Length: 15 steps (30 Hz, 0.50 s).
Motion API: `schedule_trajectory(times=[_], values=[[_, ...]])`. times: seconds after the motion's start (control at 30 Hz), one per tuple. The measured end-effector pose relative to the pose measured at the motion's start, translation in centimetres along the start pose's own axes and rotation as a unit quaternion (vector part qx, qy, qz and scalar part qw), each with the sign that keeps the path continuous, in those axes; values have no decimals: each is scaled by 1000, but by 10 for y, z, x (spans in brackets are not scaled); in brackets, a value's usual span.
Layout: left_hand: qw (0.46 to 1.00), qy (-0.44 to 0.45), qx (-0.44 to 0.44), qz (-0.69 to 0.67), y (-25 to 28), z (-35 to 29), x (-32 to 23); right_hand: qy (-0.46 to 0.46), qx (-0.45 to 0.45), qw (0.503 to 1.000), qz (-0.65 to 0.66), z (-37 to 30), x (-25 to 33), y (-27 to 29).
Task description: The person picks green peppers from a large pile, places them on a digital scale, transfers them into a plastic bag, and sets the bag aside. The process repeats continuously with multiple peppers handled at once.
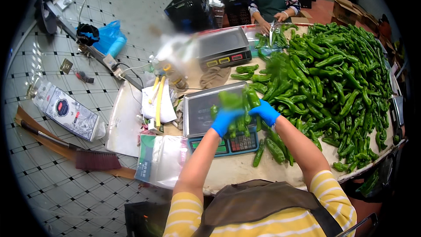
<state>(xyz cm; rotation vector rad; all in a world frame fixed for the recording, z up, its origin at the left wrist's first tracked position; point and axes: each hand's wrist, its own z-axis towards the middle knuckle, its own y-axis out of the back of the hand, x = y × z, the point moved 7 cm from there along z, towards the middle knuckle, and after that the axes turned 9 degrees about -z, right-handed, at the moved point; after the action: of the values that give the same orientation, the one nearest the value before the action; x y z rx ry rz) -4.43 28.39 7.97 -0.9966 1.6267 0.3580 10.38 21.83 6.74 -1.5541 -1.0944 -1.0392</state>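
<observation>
Both my hands wear blue gloves and are held over the near electronic scale [196,116], beside its keypad. My left hand [226,123] is closed round a bunch of green peppers [231,100], partly smeared by motion. Just to its right, my right hand [265,113] grips more green peppers [251,98] at its fingertips. Some peppers hang down between the two hands, in front of the keypad. A large heap of long green peppers [337,74] covers the right side of the table. A few loose peppers [274,150] lie near my right forearm.
Clear plastic bags [164,160] lie left of the scale. Beyond it are a brown cloth [215,77], a second scale [222,46] and a bottle [175,77]. Across the table a co-worker's hands [265,25] handle peppers in a bag. A brush [97,159] is at the left.
</observation>
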Motion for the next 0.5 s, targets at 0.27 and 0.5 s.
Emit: schedule_trajectory(times=[0.27,0.5], values=[[798,-160,-214,540,10,-49,-25,121,-232,921,-288,17,-26,-12],[818,-283,-247,435,73,-54,-3,248,-223,874,-354,19,-20,-39]])
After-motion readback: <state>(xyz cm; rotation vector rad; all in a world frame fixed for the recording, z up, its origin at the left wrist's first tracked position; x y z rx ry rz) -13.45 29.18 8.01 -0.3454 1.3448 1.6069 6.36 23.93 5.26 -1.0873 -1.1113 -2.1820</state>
